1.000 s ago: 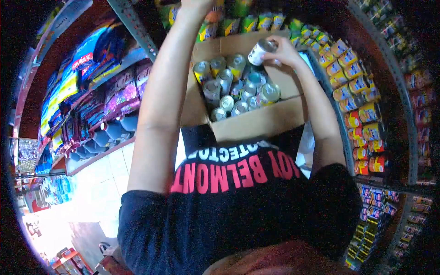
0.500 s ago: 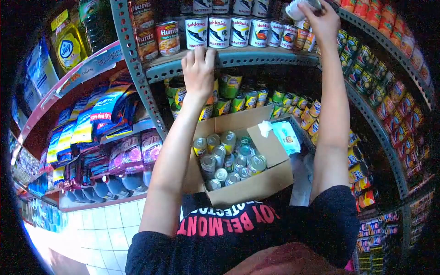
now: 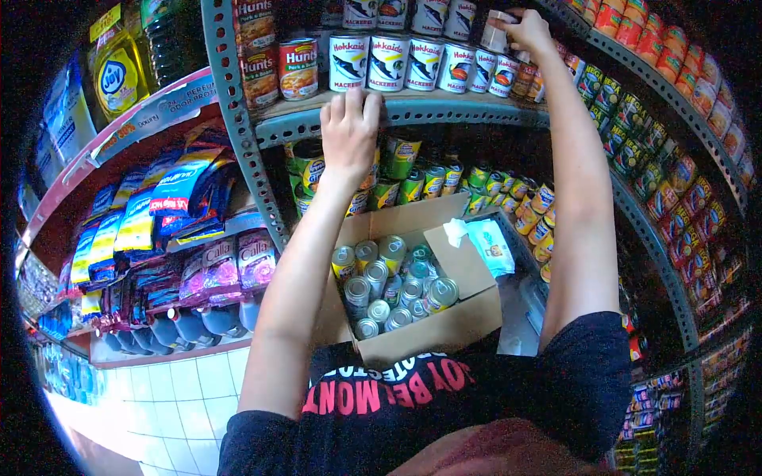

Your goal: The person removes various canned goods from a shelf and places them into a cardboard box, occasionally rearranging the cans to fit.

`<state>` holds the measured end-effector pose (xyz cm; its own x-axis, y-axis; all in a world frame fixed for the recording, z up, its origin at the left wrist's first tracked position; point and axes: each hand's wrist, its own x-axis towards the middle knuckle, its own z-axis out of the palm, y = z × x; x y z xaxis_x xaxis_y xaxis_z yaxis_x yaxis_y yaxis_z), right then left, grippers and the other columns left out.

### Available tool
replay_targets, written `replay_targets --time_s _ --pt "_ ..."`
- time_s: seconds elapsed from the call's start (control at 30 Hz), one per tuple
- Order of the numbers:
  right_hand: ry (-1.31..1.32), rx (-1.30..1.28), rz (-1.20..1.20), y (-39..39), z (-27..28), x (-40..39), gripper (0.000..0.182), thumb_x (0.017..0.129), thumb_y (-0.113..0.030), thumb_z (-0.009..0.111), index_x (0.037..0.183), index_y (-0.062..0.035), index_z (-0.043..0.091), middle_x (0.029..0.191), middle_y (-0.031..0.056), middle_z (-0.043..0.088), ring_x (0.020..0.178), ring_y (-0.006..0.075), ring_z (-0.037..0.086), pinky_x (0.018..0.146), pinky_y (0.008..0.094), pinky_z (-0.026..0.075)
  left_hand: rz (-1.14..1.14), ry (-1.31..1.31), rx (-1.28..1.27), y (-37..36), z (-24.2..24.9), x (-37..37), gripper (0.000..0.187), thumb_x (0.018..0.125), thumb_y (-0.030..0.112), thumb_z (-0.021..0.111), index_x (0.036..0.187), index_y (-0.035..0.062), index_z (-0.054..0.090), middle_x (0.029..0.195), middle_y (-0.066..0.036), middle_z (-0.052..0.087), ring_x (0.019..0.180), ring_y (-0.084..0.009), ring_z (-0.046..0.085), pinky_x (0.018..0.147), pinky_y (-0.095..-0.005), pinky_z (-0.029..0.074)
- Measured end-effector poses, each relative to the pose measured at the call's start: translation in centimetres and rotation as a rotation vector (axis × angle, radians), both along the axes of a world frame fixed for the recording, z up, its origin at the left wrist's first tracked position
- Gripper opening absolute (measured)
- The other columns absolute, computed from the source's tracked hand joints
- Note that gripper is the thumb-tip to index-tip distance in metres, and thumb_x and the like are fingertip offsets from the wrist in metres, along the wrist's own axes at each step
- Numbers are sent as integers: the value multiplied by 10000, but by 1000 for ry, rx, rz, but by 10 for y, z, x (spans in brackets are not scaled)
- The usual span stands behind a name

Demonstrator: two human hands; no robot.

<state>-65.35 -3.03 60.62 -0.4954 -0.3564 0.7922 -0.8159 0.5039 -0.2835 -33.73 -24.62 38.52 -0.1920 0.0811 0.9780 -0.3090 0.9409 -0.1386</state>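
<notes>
My right hand (image 3: 530, 33) pinches a can (image 3: 496, 32) with a pale side, roughly upright above the smaller cans at the right end of the row. My left hand (image 3: 349, 131) has its fingers curled over the shelf edge (image 3: 444, 112), just below the white Hokkaido mackerel cans (image 3: 387, 63). Beside these stands a Hunt's pork and beans can (image 3: 298, 70). In front of my body, an open cardboard box (image 3: 432, 332) holds several cans (image 3: 392, 252), mostly with their metal lids up.
A light blue packet (image 3: 492, 247) lies at the box's right flap. Canned goods (image 3: 405, 163) fill the lower shelf behind the box. At left are hanging sachets (image 3: 171, 194) and a yellow Joy bottle (image 3: 119, 79); more cans (image 3: 675, 151) line the curved right shelf.
My right hand has brought the can a little left and down, turning it from tilted to nearly upright. My left hand stays at the shelf edge; the view has shifted slightly.
</notes>
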Motion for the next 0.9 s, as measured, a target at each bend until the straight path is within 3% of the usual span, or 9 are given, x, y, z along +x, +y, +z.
replay_targets --time_s 0.03,0.1,0.17,0.27,0.33,0.43,0.63,0.67,0.9 --pt "-136 109 -70 4 11 12 841 696 -597 877 1270 -12 687 1033 167 755 828 254 760 709 366 616 -2 -1 2 0 1 0 253 839 145 610 1092 156 614 1055 -63 556 991 -254 551 837 -396 451" --pt "-343 52 110 5 19 48 467 750 -95 885 1142 66 689 909 93 720 788 172 684 619 318 564 -25 13 -1 0 1 -1 255 834 147 614 1088 155 613 1051 -60 560 995 -251 554 849 -394 447" --pt "-284 37 215 8 17 25 474 749 -80 870 1158 76 690 904 100 713 772 185 675 550 321 546 -27 20 -4 1 2 1 257 831 147 615 1088 153 613 1050 -57 561 997 -249 555 855 -392 445" --pt "-307 88 136 11 17 38 525 711 -133 901 1151 65 695 947 127 720 816 213 686 630 364 574 -28 29 -1 2 1 0 265 826 145 616 1091 147 616 1052 -51 565 1004 -246 557 875 -389 439" --pt "51 58 -91 8 11 30 615 653 -215 945 1143 50 685 969 152 723 875 241 693 750 391 584 -22 26 -4 2 2 1 263 827 140 613 1090 145 618 1048 -50 564 1006 -247 556 874 -392 443" --pt "-68 53 -64 6 11 36 660 613 -284 967 1112 35 678 985 177 731 935 264 705 837 396 572 -28 15 -4 1 2 2 262 828 138 611 1089 146 620 1041 -51 556 1000 -247 552 869 -392 448" --pt "14 -137 -34 -6 -11 51 598 648 -236 939 1107 32 665 1015 230 731 978 317 724 841 422 582 -16 21 -7 0 1 0 265 828 139 610 1093 147 620 1032 -56 542 988 -251 546 861 -388 452" --pt "334 143 -269 -3 -6 -26 835 694 -612 868 1254 -20 684 1109 222 740 979 348 744 835 428 599 -16 21 -7 0 1 0 265 828 139 610 1093 147 620 1032 -56 542 988 -251 546 861 -388 452" --pt "288 196 -327 -13 -12 -33 832 700 -626 858 1242 -21 678 1143 265 718 1077 411 700 931 467 562 -25 10 -2 2 2 4 268 831 139 612 1099 147 621 1061 -54 555 1009 -247 550 868 -390 452"
